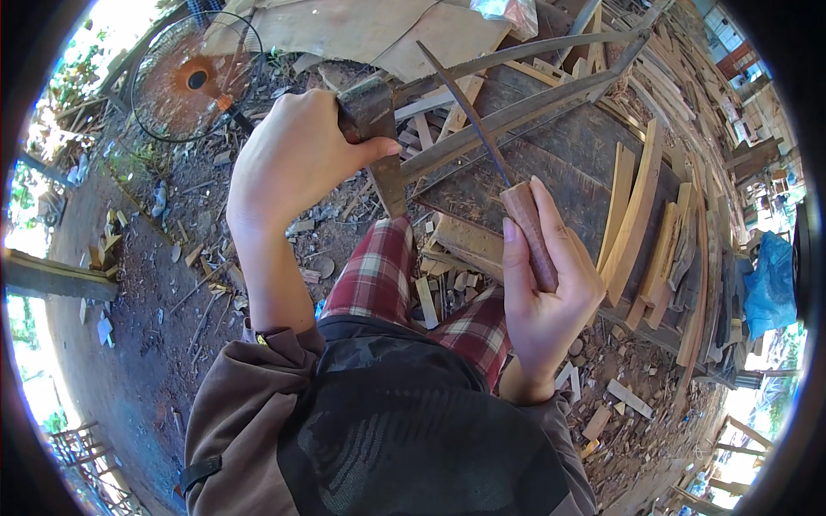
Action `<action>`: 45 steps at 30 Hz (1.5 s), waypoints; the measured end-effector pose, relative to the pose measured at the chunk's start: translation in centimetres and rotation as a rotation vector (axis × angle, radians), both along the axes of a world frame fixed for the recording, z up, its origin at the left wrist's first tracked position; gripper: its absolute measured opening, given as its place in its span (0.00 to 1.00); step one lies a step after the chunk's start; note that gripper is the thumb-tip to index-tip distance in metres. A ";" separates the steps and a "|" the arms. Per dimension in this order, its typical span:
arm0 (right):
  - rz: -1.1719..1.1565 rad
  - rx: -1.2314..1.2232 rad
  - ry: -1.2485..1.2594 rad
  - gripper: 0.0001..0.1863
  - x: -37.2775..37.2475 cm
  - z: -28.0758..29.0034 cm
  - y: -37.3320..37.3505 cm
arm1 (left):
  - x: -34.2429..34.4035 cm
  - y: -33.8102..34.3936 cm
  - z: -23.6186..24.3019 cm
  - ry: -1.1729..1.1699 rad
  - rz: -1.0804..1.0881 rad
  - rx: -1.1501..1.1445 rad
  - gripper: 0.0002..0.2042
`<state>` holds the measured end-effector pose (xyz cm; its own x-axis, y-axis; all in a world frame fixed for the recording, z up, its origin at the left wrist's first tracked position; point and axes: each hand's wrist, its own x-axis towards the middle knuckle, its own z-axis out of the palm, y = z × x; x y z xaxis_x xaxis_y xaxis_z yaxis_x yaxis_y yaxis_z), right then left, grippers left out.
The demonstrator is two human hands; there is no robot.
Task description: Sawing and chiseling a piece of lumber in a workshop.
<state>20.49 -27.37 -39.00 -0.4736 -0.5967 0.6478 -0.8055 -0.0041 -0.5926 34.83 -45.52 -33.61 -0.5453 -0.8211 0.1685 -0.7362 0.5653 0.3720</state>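
My left hand (297,142) is closed round the near wooden end piece of what looks like a frame saw (551,53), its thumb pressed along the wood. Two long bars run from that end to the far right, where a crosspiece joins them. In my right hand (559,275) is a file (469,107) with a brown wooden handle, held between thumb and fingers. Its long, thin dark shaft points up and left, crossing over the saw's bars in this view. Whether it touches them I cannot tell.
A dark wooden worktop (551,163) lies beyond my knees, with strips of wood (632,224) piled on its right. A fan (196,79) stands at the far left. Wood scraps litter the dirt floor (146,344). A blue plastic bag (770,288) hangs at the right.
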 end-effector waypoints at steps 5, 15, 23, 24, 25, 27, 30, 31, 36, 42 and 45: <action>-0.002 -0.007 0.031 0.23 0.2 0.0 -0.4 | 0.0 -0.3 -0.1 -0.002 0.016 0.007 0.30; -0.003 -0.069 0.075 0.24 0.5 0.3 0.3 | 0.0 0.4 0.7 0.008 0.010 0.019 0.21; -0.028 0.037 0.027 0.19 1.4 0.8 -0.2 | 0.0 -0.6 -0.6 0.001 -0.020 -0.050 0.29; -0.028 0.040 0.025 0.19 1.5 1.0 -0.3 | 0.1 -0.8 -0.7 0.024 -0.028 -0.061 0.29; -0.036 0.059 0.040 0.20 1.5 1.0 -0.4 | 0.1 -0.8 -0.9 0.047 -0.034 -0.072 0.29; -0.041 0.082 0.056 0.20 1.7 1.2 -0.3 | 0.1 -0.5 -0.3 0.039 -0.026 -0.023 0.25; -0.079 0.162 0.083 0.21 2.0 1.2 0.8 | -0.1 -0.8 0.2 0.002 -0.001 0.021 0.21; -0.072 0.089 0.081 0.21 2.0 0.8 1.1 | -0.1 -1.0 0.3 -0.031 0.010 0.021 0.21; -0.069 0.126 0.109 0.22 2.0 1.7 -0.8 | 0.4 -1.8 -1.2 0.005 -0.048 -0.076 0.29; -0.067 0.068 0.034 0.20 1.7 1.1 0.7 | 0.3 -2.2 -0.9 0.016 -0.033 -0.019 0.28; -0.076 0.066 0.078 0.20 1.8 1.9 -0.1 | 0.3 -2.2 -1.0 -0.008 -0.037 -0.052 0.27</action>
